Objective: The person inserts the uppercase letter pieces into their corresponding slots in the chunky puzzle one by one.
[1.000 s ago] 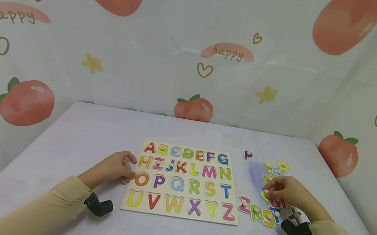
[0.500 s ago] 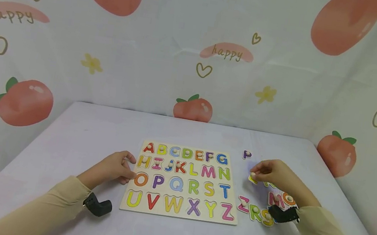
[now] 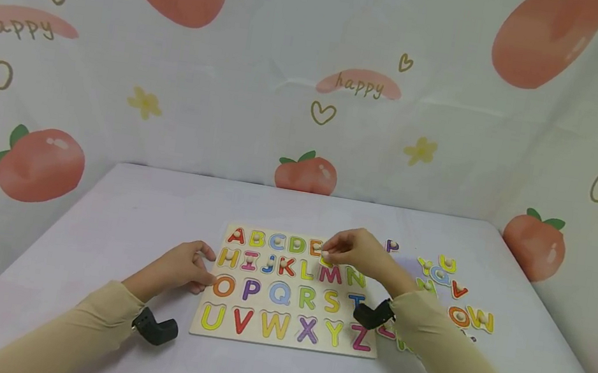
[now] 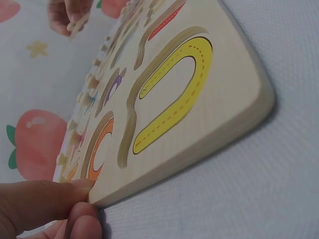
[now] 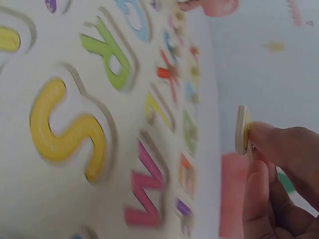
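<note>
A wooden alphabet puzzle board (image 3: 284,343) lies flat on the table, with knobbed letters in its top row and part of the second. My left hand (image 3: 177,266) is at the board's left edge. In the left wrist view its thumb (image 4: 45,199) lies on the edge beside the orange O recess, with a finger curled below. My right hand (image 3: 361,254) pinches a yellow letter piece (image 5: 242,130) over the upper right of the board, near the L and M recesses. That piece appears edge-on in the right wrist view, so its letter is hidden.
Loose knobbed letters lie right of the board, among them a purple P (image 3: 392,246), a yellow U (image 3: 446,263), a red V (image 3: 458,290), an orange O (image 3: 458,317) and a yellow W (image 3: 481,319). The right sleeve (image 3: 444,343) covers several others. A printed cloth backdrop (image 3: 228,118) stands behind.
My right hand has carried the yellow letter piece leftward from the loose pile to above the board. The left hand has stayed at the board's left edge.
</note>
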Available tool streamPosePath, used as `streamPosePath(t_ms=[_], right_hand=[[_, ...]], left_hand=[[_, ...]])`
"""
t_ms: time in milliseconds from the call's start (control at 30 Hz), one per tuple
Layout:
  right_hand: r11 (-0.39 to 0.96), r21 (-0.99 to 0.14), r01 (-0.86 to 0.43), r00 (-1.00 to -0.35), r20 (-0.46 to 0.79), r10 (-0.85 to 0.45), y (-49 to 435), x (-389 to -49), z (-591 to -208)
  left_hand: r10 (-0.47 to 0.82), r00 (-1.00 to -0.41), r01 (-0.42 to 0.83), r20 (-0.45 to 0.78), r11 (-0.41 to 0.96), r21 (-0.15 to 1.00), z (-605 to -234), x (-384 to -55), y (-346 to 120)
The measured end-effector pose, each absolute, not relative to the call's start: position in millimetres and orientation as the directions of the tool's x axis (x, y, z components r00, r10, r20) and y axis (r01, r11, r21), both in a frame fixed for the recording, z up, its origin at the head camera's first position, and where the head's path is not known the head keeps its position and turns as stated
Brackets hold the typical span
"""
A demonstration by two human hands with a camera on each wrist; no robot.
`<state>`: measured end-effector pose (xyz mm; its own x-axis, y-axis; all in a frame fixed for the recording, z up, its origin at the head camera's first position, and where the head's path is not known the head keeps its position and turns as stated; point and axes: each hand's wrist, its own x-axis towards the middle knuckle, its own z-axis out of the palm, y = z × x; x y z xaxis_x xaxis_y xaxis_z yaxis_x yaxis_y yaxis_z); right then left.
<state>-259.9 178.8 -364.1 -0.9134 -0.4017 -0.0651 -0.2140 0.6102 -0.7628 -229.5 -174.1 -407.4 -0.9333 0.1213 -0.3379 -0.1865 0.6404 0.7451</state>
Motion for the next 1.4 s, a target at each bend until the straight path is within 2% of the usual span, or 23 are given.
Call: streamPosePath(t_ms=[200,500,967,1233,1400], right_hand=[[0.655,-0.735,-0.174,-0.92,-0.115,-0.374,153.6,-264.2,-383.4],[0.687,-0.716,-0.121,-0.915,-0.189,-0.358,142.7,-267.7,-395.2],[0.732,-0.668,-0.136,-0.916,-0.197,-0.35,136.8,-267.9,-394.3],[0.746,-0.66,-0.09,-0.92,-0.231,-0.316,134.1,-267.5,-393.7],[0.727,-0.676,-0.119,-0.907,-0.225,-0.357,138.9,-265.7,-389.9]], left_hand=[[0.128,-0.931,-0.184,-0.341,0.641,0.745,-406.0,-230.8,-172.7],[0.124,-0.932,-0.187,-0.34,0.641,0.744,-405.4,-231.4,-171.9],[0.125,-0.934,-0.183,-0.334,0.636,0.75,-404.7,-230.2,-172.7],[0.117,-0.933,-0.194,-0.34,0.631,0.751,-405.3,-230.1,-172.7],[0.117,-0.933,-0.194,-0.341,0.633,0.749,-406.4,-229.1,-173.5]])
